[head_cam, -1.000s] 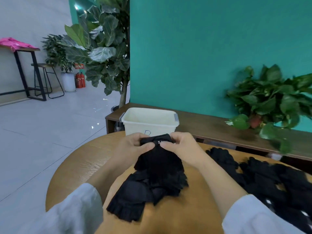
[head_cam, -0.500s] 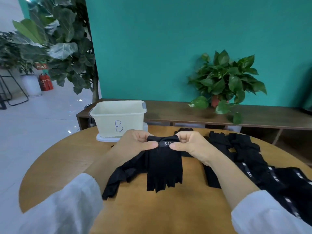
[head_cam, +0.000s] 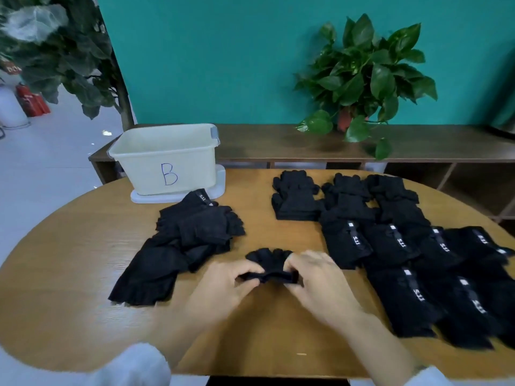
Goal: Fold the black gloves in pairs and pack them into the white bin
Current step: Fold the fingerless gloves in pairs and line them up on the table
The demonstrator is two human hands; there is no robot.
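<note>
Both the left hand and right hand pinch the soft black knit glove pair low on the round wooden worktop, well short of the white plastic bin, so that floppy fold could easily spring open if either pinch slips.

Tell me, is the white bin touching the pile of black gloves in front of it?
Cannot tell. The head view shows the pile's top glove overlapping the bin's base, hiding any gap.

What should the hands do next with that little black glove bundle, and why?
Probably finish folding it over, then lift it to the white bin. Both the left hand and right hand grip the glove bundle, half-folded on the table.
</note>
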